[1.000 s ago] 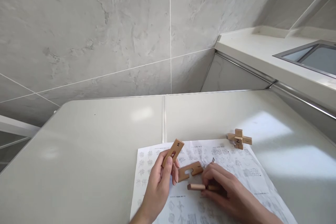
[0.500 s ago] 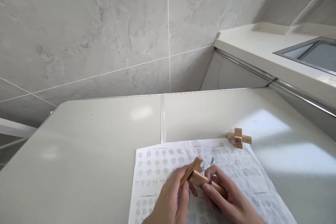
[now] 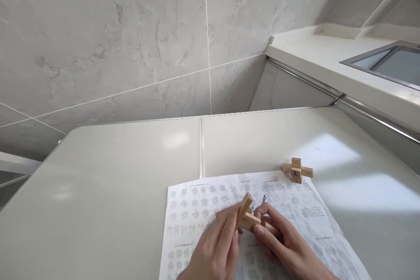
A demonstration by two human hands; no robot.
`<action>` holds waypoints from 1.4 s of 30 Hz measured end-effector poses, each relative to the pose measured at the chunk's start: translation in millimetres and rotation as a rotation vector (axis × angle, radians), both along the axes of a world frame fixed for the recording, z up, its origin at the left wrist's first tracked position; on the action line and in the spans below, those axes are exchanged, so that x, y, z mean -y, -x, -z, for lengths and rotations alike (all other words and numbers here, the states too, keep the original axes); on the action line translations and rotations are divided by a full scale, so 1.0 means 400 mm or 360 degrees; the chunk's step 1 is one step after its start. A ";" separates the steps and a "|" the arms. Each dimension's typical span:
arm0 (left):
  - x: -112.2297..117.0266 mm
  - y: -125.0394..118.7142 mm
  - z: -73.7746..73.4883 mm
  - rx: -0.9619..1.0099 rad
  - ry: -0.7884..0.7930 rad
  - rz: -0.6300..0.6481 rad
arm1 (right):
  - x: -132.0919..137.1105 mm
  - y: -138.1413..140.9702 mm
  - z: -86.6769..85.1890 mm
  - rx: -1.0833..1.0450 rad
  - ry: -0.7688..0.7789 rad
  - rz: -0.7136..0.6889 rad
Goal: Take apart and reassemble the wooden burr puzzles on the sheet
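Wooden puzzle pieces are held in both my hands above a printed sheet. My left hand [image 3: 218,238] closes around an upright wooden puzzle piece [image 3: 244,210], its fingers hiding the lower part. A notched wooden piece [image 3: 251,222] lies crosswise against it, pinched between the thumb and fingers of my right hand [image 3: 284,238]. Whether the two pieces are interlocked I cannot tell. Beneath them the paper sheet [image 3: 190,223] carries rows of small puzzle drawings. At its far right edge stands an assembled wooden cross-shaped puzzle [image 3: 296,171] with a dark mark on its front.
The sheet lies on a pale, glossy table [image 3: 98,201] with a seam [image 3: 201,148] running away from me. Behind it rises a grey tiled wall [image 3: 147,30]. At right, a white counter [image 3: 305,50] holds a metal-rimmed sink [image 3: 387,63].
My left hand has turned and shifted its fingers over the wooden piece, which now stands steeper. My right hand keeps its pinch. The camera view has shifted slightly.
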State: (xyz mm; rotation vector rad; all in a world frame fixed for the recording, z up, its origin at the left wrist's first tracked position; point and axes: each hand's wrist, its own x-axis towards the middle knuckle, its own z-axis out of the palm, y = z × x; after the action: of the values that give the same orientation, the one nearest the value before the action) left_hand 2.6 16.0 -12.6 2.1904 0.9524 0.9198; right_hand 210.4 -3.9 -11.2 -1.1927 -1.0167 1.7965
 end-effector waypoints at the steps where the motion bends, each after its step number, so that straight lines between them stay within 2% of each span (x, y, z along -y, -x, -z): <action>1: 0.001 -0.001 0.002 -0.0007 -0.0028 -0.0011 | 0.000 0.000 -0.001 -0.0027 0.0017 0.0005; 7: 0.011 0.001 0.006 -0.0138 -0.0163 -0.0074 | 0.005 0.010 0.001 -0.0084 0.0050 0.0035; 16: 0.013 0.006 0.019 -0.0230 -0.0256 -0.0026 | 0.013 0.017 0.002 -0.0021 0.0044 0.0071; 20: 0.012 0.003 0.015 -0.0206 -0.0169 -0.0007 | 0.014 0.017 0.002 0.0005 0.0018 0.0051; 25: 0.013 0.004 0.009 -0.0115 0.0071 -0.0111 | 0.017 0.011 -0.010 0.0056 -0.0017 -0.0008; 29: 0.008 0.012 0.014 -0.0108 0.0134 -0.0154 | 0.011 0.003 -0.027 0.0132 -0.0012 -0.0180; 33: 0.002 0.013 0.016 -0.0004 0.0143 -0.0047 | 0.000 0.005 -0.038 0.0111 0.0031 -0.0418; 39: -0.005 0.009 -0.003 0.0089 0.0266 0.0060 | 0.000 0.008 -0.046 0.0065 0.0064 -0.0429; 42: -0.001 0.006 0.002 0.0103 0.0267 0.0101 | 0.005 0.008 -0.042 0.0065 0.0058 -0.0434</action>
State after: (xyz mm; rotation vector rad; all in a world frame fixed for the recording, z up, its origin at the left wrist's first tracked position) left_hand 0.4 16.3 -13.5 2.0265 0.8909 0.8445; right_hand 207.2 -5.9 5.6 -1.1609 -1.2236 2.0137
